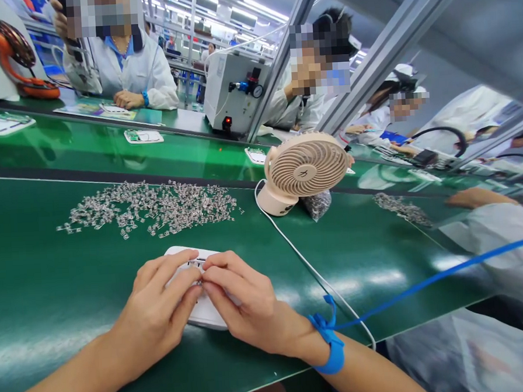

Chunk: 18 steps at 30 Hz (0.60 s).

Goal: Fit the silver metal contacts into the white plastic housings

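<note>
A flat white plastic tray (206, 316) lies on the green table mat (51, 289) in front of me. Both hands rest on it. My left hand (156, 310) and my right hand (245, 302) meet fingertip to fingertip over the tray's middle, pinching a tiny part that I cannot make out. A blue strap (333, 350) circles my right wrist, with a blue cord running off to the right. A spread heap of small clear parts (157, 207) lies beyond the tray.
A beige desk fan (301, 170) stands at centre right, its white cable (300, 258) crossing the mat toward me. A green conveyor belt (87, 146) carries white trays. Several people in white coats sit opposite and to the right. A grey machine (234, 92) stands behind.
</note>
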Tool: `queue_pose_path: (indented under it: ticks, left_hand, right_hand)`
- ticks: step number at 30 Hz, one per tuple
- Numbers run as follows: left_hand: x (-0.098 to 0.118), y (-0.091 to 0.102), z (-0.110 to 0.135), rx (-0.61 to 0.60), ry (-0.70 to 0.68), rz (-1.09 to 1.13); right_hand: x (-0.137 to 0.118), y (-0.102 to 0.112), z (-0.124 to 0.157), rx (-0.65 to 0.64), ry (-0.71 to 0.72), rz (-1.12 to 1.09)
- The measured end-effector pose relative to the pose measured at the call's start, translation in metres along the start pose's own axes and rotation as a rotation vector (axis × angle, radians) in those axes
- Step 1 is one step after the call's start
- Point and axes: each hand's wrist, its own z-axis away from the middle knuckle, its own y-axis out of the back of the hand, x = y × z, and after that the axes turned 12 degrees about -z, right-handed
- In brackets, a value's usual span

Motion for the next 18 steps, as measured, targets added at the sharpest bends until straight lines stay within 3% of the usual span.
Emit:
queue_pose_path:
  ticks: [5, 13, 18]
  left_hand:
    - [0.001, 0.001, -0.002, 0.001, 0.017, 0.011]
    - [-0.004, 0.000, -0.006, -0.006, 0.127, -0.168]
    - [0.003, -0.002, -0.003, -0.175, -0.034, -0.257]
  right_hand:
    - [0.001, 0.000, 0.002, -0.017, 0.018, -0.014]
    - [0.005, 0.010, -0.002, -0.090, -0.159, 0.119]
    - [0.023, 0.027, -0.004, -0.086, -0.192, 0.174]
